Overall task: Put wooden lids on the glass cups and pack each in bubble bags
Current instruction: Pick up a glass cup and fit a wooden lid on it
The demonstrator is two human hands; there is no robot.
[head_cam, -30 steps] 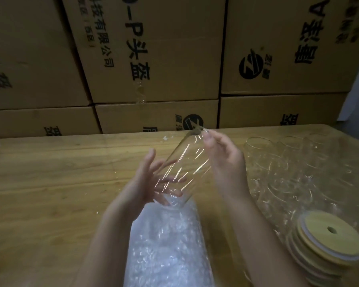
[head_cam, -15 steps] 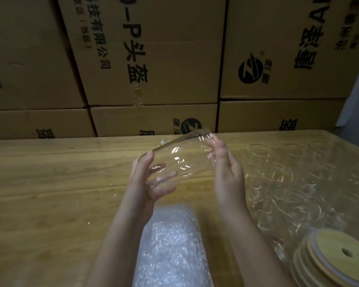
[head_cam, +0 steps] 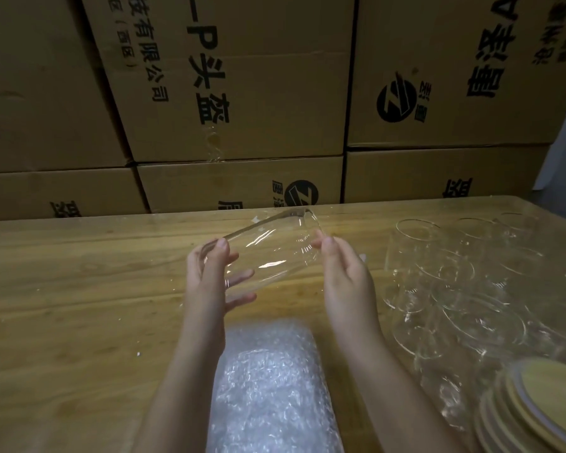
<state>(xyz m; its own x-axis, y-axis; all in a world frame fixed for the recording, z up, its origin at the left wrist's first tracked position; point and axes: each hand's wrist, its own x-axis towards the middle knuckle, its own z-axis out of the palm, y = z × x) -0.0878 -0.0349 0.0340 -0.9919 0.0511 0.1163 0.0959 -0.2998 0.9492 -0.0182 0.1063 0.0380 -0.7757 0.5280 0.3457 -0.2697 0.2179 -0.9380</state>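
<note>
Left hand [head_cam: 209,276] and right hand [head_cam: 343,282] grip a lidless glass cup [head_cam: 268,253] sideways at frame centre; wooden lids [head_cam: 543,410] lower right, bubble bags [head_cam: 268,387] bottom centre and other cups [head_cam: 455,289] wait, seemingly nothing packed.

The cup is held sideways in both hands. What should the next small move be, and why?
Probably the right hand should release the glass cup and reach for the top of the wooden lids stacked at lower right, while the left hand holds the cup: its mouth is open, with no lid on.

Sideways glass cup [head_cam: 268,253] between the hands [head_cam: 343,282], above bubble bags [head_cam: 268,387]
</note>
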